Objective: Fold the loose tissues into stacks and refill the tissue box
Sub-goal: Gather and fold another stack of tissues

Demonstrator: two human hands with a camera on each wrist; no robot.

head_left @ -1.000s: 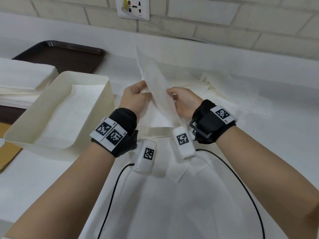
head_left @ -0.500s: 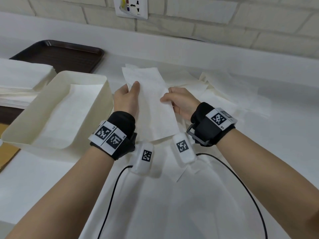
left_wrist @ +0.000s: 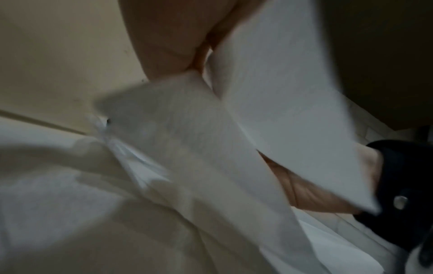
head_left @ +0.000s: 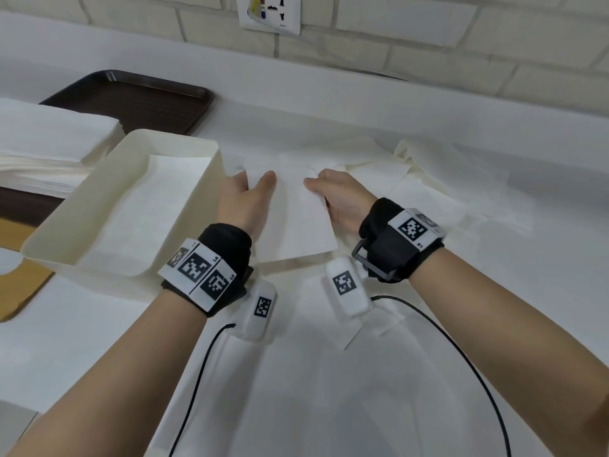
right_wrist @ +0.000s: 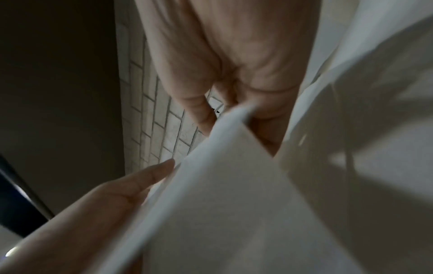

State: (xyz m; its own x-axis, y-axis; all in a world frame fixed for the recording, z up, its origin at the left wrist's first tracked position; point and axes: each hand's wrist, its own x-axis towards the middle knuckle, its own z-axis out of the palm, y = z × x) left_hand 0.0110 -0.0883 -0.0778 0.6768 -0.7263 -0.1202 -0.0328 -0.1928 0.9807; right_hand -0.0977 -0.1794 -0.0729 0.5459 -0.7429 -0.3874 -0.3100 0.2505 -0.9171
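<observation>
Hands meet over folded tissue (head_left: 296,222): left hand (head_left: 245,201) and right hand (head_left: 339,199) pinch its far corners, right of tissue box (head_left: 211,179).

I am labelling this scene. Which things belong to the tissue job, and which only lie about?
Job: tissue held by left hand and right hand; box; loose tissues.
Lying about: brown tray; wall socket.

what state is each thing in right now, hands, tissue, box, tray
left hand: grips the folded tissue's left edge
right hand: pinches the tissue's right edge
folded tissue: held between both hands
tissue box: open, tissue lying flat inside
loose tissues: spread unfolded on the counter
brown tray: lying flat behind the box
</observation>
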